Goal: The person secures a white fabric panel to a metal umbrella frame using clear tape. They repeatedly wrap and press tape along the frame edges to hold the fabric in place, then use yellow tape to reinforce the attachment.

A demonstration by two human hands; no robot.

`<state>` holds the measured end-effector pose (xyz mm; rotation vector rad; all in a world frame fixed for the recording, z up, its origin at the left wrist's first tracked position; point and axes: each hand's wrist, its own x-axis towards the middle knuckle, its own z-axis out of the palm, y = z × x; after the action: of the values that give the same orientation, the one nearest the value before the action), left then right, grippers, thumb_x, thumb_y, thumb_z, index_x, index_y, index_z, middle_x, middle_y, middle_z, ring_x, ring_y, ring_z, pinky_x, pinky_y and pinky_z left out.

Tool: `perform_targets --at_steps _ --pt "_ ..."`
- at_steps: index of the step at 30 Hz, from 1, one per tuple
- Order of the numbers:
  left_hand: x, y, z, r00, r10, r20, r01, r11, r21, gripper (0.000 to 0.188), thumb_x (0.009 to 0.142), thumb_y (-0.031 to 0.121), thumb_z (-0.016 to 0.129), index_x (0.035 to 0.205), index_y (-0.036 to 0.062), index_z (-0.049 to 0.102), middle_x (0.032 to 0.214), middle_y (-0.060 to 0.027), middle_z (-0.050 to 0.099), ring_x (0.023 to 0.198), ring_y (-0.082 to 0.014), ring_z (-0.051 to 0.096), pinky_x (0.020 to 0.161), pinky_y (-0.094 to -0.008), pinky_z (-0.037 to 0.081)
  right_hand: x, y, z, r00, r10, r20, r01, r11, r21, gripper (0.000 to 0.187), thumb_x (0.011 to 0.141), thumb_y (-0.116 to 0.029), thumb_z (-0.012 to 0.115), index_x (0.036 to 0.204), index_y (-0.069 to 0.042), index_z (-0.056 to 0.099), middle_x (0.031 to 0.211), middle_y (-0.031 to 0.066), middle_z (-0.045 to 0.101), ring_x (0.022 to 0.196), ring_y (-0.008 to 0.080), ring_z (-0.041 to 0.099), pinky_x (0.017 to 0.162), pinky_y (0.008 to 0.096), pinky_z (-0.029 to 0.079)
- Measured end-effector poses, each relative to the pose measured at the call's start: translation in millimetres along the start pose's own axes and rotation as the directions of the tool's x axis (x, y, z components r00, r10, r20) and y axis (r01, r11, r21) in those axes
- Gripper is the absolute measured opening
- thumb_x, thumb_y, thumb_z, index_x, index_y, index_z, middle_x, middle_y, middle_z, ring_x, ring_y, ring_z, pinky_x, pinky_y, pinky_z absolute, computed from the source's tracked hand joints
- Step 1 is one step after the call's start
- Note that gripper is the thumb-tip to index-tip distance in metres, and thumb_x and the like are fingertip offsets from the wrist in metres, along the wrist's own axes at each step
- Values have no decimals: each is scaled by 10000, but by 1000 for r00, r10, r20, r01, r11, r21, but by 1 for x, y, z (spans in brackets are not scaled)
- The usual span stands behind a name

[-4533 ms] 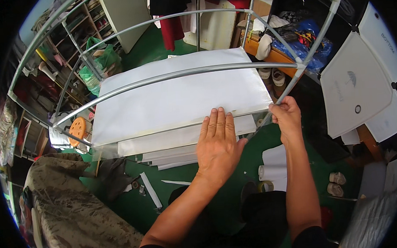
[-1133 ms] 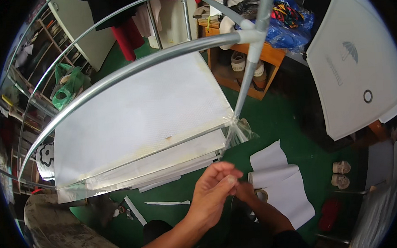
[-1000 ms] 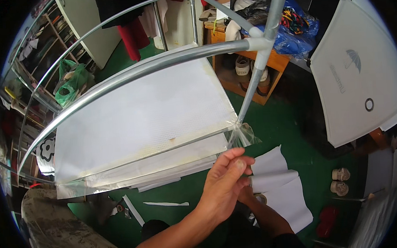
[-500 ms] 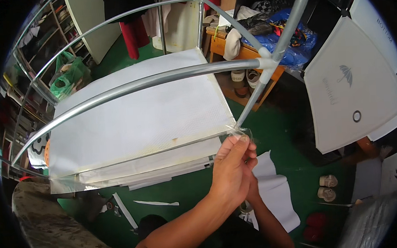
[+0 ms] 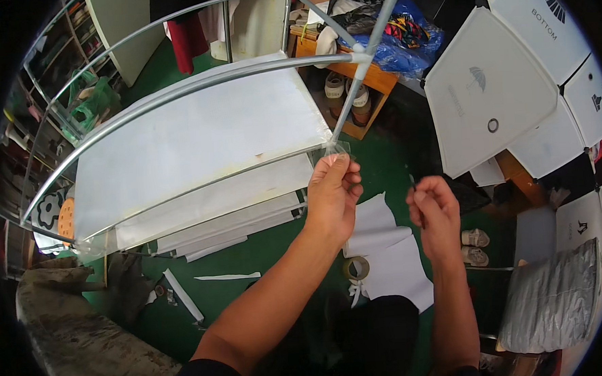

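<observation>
My left hand (image 5: 334,196) pinches a piece of clear tape (image 5: 338,147) at the near right corner of a shelf, where an upright metal tube meets it. The shelf is a white sheet (image 5: 197,146) stretched on a tubular metal frame (image 5: 200,86). Off to the right, my right hand (image 5: 437,211) is raised with its fingers closed around a slim, dark blade-like tool (image 5: 412,181). Most of that tool is hidden by the fingers. More clear tape (image 5: 98,246) wraps the shelf's near left corner.
A tape roll (image 5: 355,268) and white paper (image 5: 382,241) lie on the green floor, with white strips (image 5: 183,294) further left. White panels (image 5: 490,89) stand at right. Behind the frame is a wooden table (image 5: 370,82) holding clothes and blue plastic. Camouflage cloth (image 5: 84,329) covers something at lower left.
My right hand has come out from behind my left forearm, up and to the right, with the slim tool now showing. My left hand stays at the shelf corner while the view has shifted.
</observation>
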<state>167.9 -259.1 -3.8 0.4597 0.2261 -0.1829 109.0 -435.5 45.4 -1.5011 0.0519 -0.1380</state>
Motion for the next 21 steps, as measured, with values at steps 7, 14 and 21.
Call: perform_targets --at_steps 7,14,21 --pt "-6 -3 14 999 -33 -19 32 998 -55 105 1008 217 621 936 163 566 836 19 600 759 -115 534 695 -279 439 20 6 22 995 -68 73 54 983 177 231 921 40 593 1147 -8 594 1003 103 689 695 89 550 605 234 434" --pt "-1 -15 19 988 41 -148 -44 999 -12 102 1014 189 609 933 150 561 824 17 606 739 -100 535 693 -267 441 52 -13 25 964 -103 246 89 994 66 415 902 104 636 1298 18 544 1073 87 695 887 102 631 784 241 511" --pt "4 -25 19 962 172 -210 -172 985 19 101 1002 169 635 928 140 571 821 12 612 729 -94 538 688 -254 445 66 -12 32 935 -131 330 139 990 2 340 892 118 649 1210 14 593 1046 65 696 901 83 639 769 227 506"
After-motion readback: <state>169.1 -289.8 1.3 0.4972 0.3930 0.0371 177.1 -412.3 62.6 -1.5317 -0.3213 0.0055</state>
